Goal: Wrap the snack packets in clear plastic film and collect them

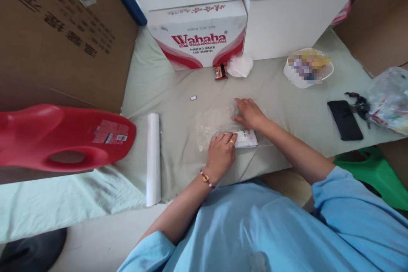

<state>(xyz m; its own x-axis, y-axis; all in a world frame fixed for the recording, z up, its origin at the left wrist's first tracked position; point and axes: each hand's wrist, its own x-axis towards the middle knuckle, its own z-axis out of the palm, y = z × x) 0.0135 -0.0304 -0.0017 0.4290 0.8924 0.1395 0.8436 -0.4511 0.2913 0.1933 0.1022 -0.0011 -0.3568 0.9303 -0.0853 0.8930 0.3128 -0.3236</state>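
Observation:
My left hand (222, 153), with a ring and a beaded bracelet, lies over the left end of a white printed packet (247, 139). Its fingers are bent and close together on the packet, while the thumb is hard to make out. A thin clear plastic sheet (208, 125) is spread around the packet; its exact edges are faint. Just beyond the packet, my right hand (250, 114) touches the plastic, palm down with fingers apart.
A white roll (153, 159) and a red jug (73, 138) are at left. Behind stand a Wahaha carton (204, 40), a small brown snack pack (220, 71) and a crumpled white bag (240, 65). To the right are a white tub (298, 78) and a black phone (345, 120).

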